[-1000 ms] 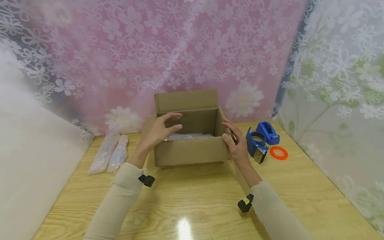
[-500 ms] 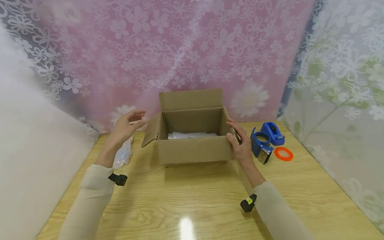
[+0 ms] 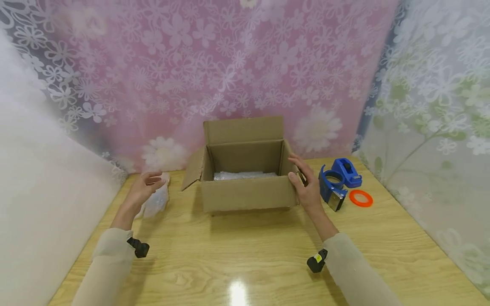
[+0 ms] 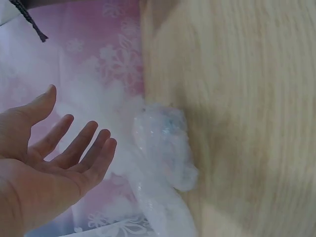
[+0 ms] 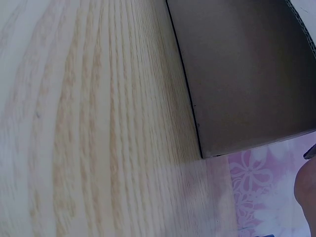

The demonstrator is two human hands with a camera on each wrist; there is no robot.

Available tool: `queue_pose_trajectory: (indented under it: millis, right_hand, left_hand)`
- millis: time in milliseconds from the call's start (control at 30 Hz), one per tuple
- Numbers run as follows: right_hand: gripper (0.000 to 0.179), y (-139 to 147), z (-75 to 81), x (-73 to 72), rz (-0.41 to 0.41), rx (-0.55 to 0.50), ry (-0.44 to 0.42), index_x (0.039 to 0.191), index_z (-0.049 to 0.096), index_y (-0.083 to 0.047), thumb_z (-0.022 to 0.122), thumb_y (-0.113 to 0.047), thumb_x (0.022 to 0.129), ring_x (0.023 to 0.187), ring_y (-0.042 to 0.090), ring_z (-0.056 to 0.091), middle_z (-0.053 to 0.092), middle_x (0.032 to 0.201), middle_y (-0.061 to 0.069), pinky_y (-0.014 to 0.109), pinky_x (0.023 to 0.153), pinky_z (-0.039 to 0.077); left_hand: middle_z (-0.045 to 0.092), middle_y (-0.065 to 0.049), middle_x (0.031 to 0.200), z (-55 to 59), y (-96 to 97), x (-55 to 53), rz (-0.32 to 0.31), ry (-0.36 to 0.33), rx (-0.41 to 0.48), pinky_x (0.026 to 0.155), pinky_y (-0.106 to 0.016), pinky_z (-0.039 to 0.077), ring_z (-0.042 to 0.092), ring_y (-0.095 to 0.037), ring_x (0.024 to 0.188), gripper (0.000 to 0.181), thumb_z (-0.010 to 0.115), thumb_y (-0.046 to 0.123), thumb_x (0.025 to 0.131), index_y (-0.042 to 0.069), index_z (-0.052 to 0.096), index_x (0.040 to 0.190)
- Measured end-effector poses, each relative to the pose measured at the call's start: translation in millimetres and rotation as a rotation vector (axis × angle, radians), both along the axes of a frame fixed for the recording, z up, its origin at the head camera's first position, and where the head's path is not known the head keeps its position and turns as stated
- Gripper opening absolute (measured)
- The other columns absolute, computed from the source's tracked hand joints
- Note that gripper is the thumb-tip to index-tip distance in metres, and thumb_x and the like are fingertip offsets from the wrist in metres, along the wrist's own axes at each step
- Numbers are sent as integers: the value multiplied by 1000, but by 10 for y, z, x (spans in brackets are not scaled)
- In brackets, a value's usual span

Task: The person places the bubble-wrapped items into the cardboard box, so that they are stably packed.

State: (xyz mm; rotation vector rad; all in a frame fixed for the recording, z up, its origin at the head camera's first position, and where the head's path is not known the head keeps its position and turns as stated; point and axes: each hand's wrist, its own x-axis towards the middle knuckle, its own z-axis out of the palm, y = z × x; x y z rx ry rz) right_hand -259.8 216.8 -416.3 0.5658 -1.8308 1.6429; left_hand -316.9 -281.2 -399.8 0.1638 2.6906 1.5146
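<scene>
In the head view an open cardboard box stands mid-table, back and left flaps raised outward, with clear bubble wrap lying inside. My right hand grips its right front corner, thumb at the front rim and fingers along the right side; the right wrist view shows only a bit of that hand at the edge. Off to the left, my left hand hovers by a bubble-wrapped packet, fingers spread and holding nothing. The left wrist view shows this packet and a second wrapped packet, both beyond the fingertips.
Right of the box lie a blue tape gun, a blue tape dispenser and an orange ring. Flowered curtain hangs behind the wooden table, and pale sheets close in both sides.
My left hand has moved from over the box leftward, then down to the wrapped packets. The box's left flap now shows folded outward. My right hand has stayed at the box corner.
</scene>
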Motion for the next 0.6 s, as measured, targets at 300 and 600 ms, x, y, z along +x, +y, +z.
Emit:
queue_pose_trajectory:
  millis: [300,600]
  right_hand:
    - [41,-15,6,26,-1,18,-20,143,58,5,59,1,102,151,20,38,47,158,19,27,120,34]
    - [43,73,-191,-186,-16,11,10,144,60,-2,59,2,101,150,21,39,48,159,12,28,120,34]
  left_hand:
    - [26,-33,164,-179,-107,-1,44,-58,-46,117,-66,32,30,-52,148,76,60,40,106,4,27,164]
    - [26,-39,160,-377,-51,-32,76,-44,-164,114,-66,35,28,-57,147,79,66,27,104,-5,23,162]
